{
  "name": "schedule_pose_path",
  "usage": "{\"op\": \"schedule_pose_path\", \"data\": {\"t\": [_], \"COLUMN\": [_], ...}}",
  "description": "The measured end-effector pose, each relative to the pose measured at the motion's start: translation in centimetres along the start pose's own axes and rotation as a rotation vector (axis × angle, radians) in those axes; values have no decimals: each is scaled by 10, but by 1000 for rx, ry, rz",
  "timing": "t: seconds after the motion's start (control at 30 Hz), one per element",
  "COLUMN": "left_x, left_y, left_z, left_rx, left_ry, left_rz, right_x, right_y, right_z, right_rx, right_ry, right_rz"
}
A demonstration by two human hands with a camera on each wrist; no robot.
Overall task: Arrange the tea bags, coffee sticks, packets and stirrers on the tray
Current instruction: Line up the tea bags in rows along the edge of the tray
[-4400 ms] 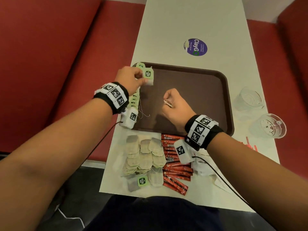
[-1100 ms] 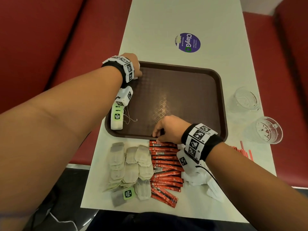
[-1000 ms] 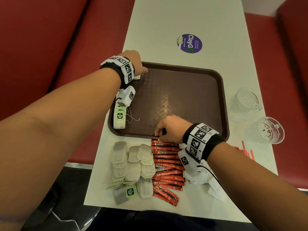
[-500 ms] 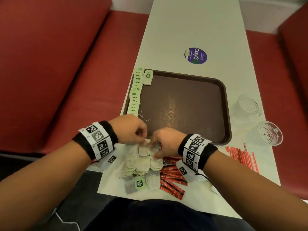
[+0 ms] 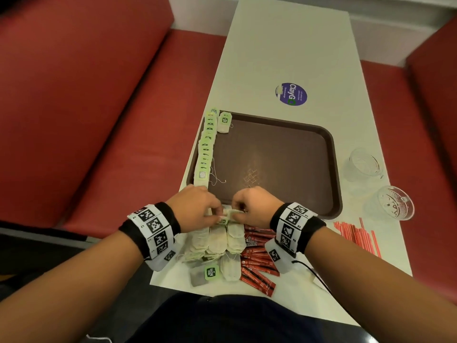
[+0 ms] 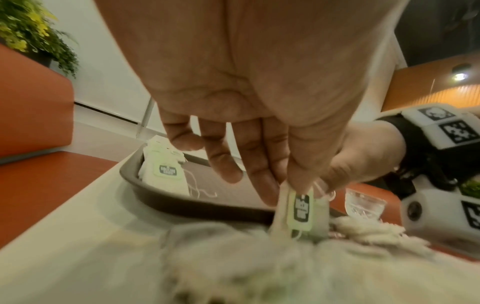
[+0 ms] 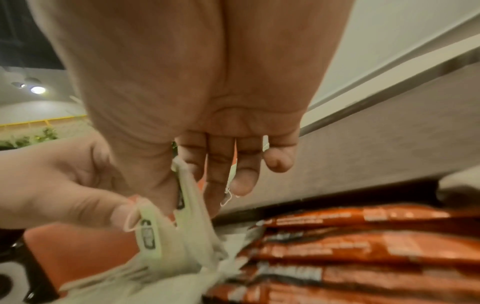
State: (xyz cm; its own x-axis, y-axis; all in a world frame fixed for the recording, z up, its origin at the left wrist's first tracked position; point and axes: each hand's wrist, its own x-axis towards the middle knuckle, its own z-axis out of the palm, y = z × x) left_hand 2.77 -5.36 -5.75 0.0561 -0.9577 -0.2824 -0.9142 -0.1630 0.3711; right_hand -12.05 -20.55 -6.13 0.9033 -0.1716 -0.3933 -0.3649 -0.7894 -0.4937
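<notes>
I have one tea bag (image 5: 228, 215) pinched between both hands, just above the loose tea bag pile (image 5: 215, 240) at the near edge of the desk (image 5: 272, 58). My left hand (image 5: 195, 209) has thumb and forefinger narrowed on the green tag end, the other fingers (image 6: 223, 164) hanging free. My right hand (image 5: 254, 206) pinches the bag's paper from the other side, and a bit of string loops by its fingertips in the right wrist view. The bag is lifted off the pile but not clear of it; its lower part meets the heap below.

Straight ahead of my fingers is the brown tray (image 5: 333, 169). Along its left side runs a row of tea bags (image 5: 206, 149), tags up and overlapping, with one more tea bag (image 5: 224, 123) beside the far end of that row. The rest of the tray floor is bare. Under and to the right of my right hand lie the red coffee sticks (image 5: 257, 266); further right are the red stirrers (image 5: 356, 233), and beyond them two glasses (image 5: 388, 204). A purple sticker (image 5: 291, 94) sits on the desk past the tray.

As I read it, the tea bag stage is under way, with coffee sticks and stirrers untouched; I cannot make out any packets for sure. The next move calls for freeing this bag and its string from the pile, then carrying it forward to the tray. The strings may snag a neighbour, so I would lift slowly.
</notes>
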Motion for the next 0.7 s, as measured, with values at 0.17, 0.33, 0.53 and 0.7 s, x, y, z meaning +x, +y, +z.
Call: {"op": "schedule_pose_path", "data": {"t": [0.17, 0.33, 0.53, 0.7], "left_x": [3, 12, 24, 35], "left_y": [0, 1, -5, -5], "left_z": [-27, -48, -59, -57], "left_rx": [-126, -135, -191, -412], "left_ry": [165, 274, 388, 455], "left_rz": [-17, -35, -17, -67], "right_x": [-1, 0, 11, 20], "right_y": [1, -2, 1, 8], "right_z": [-9, -23, -29, -37], "right_rx": [174, 384, 278, 389], "right_ry": [169, 230, 288, 364], "right_rz": [28, -7, -66, -62]}}
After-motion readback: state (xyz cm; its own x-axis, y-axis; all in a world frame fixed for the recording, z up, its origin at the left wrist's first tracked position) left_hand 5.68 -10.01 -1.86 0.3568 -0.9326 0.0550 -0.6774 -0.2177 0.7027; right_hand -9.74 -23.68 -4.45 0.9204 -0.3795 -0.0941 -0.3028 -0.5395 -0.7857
